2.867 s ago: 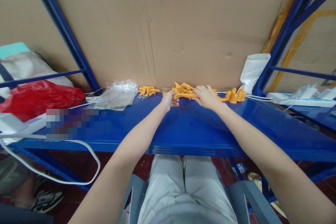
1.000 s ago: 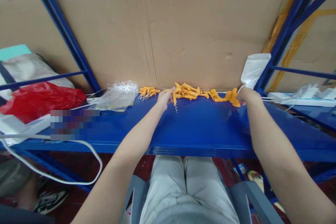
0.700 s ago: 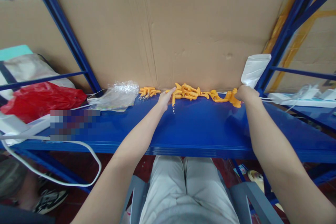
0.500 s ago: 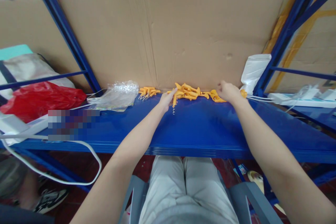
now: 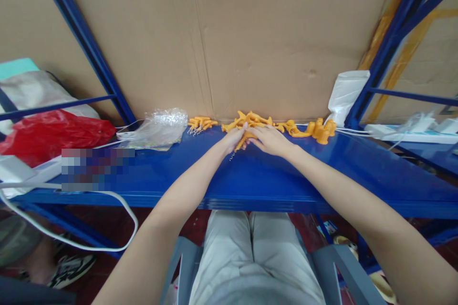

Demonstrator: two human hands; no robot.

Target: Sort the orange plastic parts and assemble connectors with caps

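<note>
My left hand [image 5: 234, 139] is closed around an orange-yellow corkscrew [image 5: 242, 143], whose metal spiral points down and toward me. My right hand [image 5: 268, 139] meets it from the right, fingers bent over the corkscrew's upper end; whether a second part is between them is hidden. Right behind both hands lies a heap of orange-yellow plastic parts [image 5: 252, 116]. More corkscrews [image 5: 202, 123] with bare spirals lie in a small group to the left. On the right stand several orange-yellow cup-shaped pieces [image 5: 323, 132], beside a curved piece [image 5: 302, 132].
A blue metal shelf [image 5: 279, 176] carries everything, with a cardboard sheet [image 5: 268, 43] upright behind. Clear plastic bags [image 5: 157, 131] lie left, a red bag [image 5: 60, 128] farther left. A white packet [image 5: 347, 93] and power strip [image 5: 404, 133] are on the right. A white cable [image 5: 134, 221] hangs over the front edge.
My right hand has moved left from the parts on the right to my left hand, uncovering the cup-shaped pieces. The corkscrew in my left hand has tilted, its spiral swinging left.
</note>
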